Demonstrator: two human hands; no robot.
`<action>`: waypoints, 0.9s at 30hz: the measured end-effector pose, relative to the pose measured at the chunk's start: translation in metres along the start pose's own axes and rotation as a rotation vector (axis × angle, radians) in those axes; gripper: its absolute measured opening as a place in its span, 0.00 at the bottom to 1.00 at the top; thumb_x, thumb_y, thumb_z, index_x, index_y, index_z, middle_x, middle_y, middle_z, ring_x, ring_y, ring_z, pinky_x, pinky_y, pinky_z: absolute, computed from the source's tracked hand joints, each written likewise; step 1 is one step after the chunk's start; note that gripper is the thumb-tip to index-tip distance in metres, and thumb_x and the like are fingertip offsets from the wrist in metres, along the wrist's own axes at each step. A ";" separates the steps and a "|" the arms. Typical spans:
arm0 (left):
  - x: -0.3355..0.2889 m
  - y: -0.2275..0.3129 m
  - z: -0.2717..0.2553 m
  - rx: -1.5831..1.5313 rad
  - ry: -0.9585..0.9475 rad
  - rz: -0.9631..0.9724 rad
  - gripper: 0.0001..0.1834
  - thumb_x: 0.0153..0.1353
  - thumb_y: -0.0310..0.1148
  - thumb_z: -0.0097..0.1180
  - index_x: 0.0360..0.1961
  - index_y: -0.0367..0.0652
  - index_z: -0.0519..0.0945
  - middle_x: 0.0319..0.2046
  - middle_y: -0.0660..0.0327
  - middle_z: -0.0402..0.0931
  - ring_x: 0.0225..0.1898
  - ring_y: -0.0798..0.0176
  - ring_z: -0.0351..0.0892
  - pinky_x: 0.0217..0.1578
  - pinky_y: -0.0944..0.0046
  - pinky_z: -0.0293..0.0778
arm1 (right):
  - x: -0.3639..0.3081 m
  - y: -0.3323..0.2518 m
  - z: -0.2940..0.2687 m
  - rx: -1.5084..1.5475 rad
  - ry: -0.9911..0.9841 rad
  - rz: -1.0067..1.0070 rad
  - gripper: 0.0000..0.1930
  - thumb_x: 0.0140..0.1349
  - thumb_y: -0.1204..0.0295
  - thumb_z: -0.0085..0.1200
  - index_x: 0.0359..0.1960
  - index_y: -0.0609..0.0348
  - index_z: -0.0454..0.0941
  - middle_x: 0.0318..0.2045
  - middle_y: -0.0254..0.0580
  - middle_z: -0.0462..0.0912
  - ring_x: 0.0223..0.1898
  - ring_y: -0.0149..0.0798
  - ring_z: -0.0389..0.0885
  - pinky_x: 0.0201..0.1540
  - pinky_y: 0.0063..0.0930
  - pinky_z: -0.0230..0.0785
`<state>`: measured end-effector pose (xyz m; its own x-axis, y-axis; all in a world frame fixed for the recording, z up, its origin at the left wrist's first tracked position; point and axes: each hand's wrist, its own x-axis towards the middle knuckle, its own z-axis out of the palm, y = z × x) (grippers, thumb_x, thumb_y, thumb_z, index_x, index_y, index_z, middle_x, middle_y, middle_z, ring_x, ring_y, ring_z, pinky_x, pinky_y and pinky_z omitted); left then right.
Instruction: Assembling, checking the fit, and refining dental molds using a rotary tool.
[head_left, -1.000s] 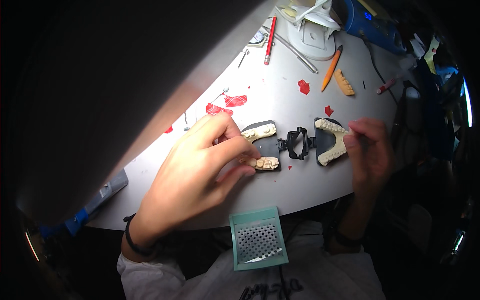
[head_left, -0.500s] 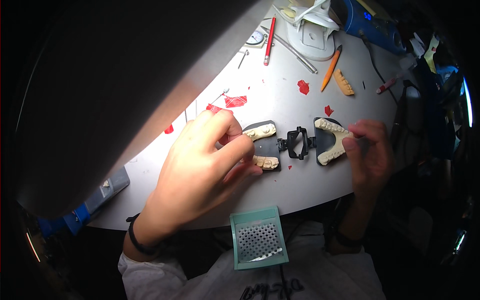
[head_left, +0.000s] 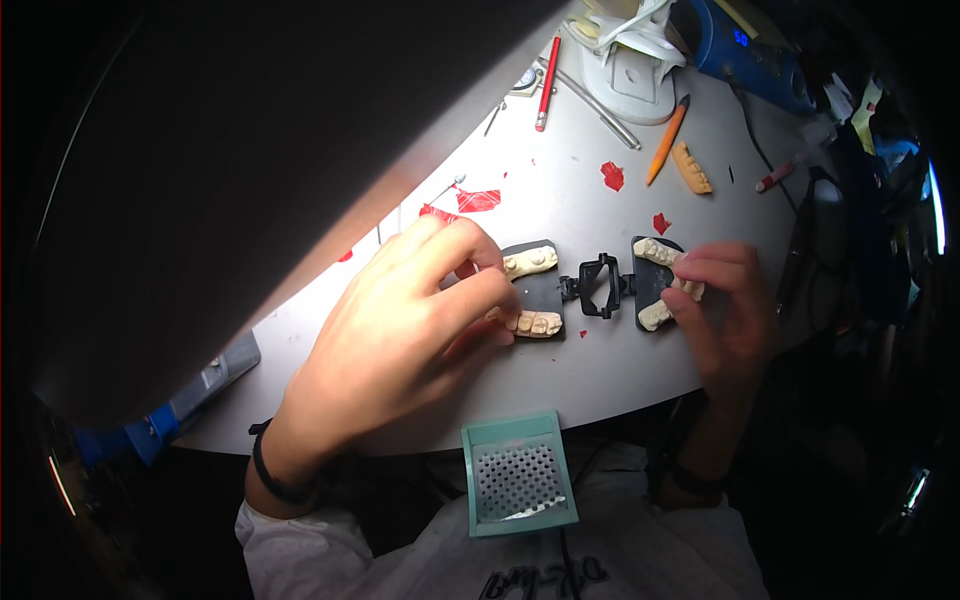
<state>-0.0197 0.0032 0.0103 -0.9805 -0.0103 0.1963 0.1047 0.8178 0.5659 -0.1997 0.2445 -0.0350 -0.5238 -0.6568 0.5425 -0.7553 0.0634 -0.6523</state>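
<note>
A black plastic dental articulator [head_left: 600, 287] lies unfolded on the table, with a cream plaster tooth model on each of its two plates. My left hand [head_left: 415, 310] is closed over the front of the left dental model [head_left: 538, 324], hiding it; only the two back ends of that arch show. At the other plate, my right hand [head_left: 735, 305] pinches the front of the right dental model [head_left: 655, 318] between thumb and fingers. Between the fingertips shows a front tooth section, with dark plate visible behind it. Whether this section is lifted off the plate, I cannot tell.
A large dark lamp shade [head_left: 300, 150] covers the upper left. Beyond the articulator lie red scraps [head_left: 612, 176], a red pencil [head_left: 548, 85], an orange pencil [head_left: 668, 140] and a tan tooth piece [head_left: 691, 168]. A teal tray with a perforated plate [head_left: 520, 485] stands at the near edge.
My right hand has shifted slightly left, its fingertips now farther in over the right model's front, and more dark plate shows inside that arch. My left hand keeps its grip pose.
</note>
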 end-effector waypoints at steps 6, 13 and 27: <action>0.002 0.002 0.004 -0.005 0.025 0.003 0.14 0.49 0.25 0.74 0.37 0.44 0.84 0.37 0.61 0.76 0.41 0.57 0.77 0.42 0.58 0.74 | 0.007 0.003 0.005 -0.060 0.017 0.004 0.12 0.54 0.83 0.68 0.40 0.61 0.82 0.38 0.43 0.84 0.41 0.42 0.81 0.45 0.33 0.74; 0.000 0.001 0.019 -0.050 0.147 -0.036 0.18 0.49 0.25 0.74 0.41 0.42 0.82 0.35 0.60 0.76 0.42 0.55 0.77 0.43 0.58 0.73 | 0.017 -0.040 0.035 0.066 -0.070 -0.102 0.14 0.51 0.81 0.70 0.38 0.54 0.84 0.39 0.35 0.86 0.42 0.43 0.81 0.48 0.36 0.73; 0.000 0.000 0.016 0.006 0.103 0.015 0.16 0.47 0.25 0.73 0.37 0.51 0.83 0.37 0.72 0.82 0.45 0.60 0.76 0.51 0.58 0.65 | 0.011 -0.036 0.055 -0.089 -0.196 -0.182 0.13 0.49 0.77 0.70 0.37 0.50 0.85 0.39 0.28 0.85 0.48 0.42 0.78 0.51 0.36 0.66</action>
<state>-0.0221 0.0127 -0.0022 -0.9565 -0.0570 0.2860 0.1177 0.8220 0.5572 -0.1562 0.1937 -0.0344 -0.2966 -0.7953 0.5286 -0.8661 -0.0092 -0.4998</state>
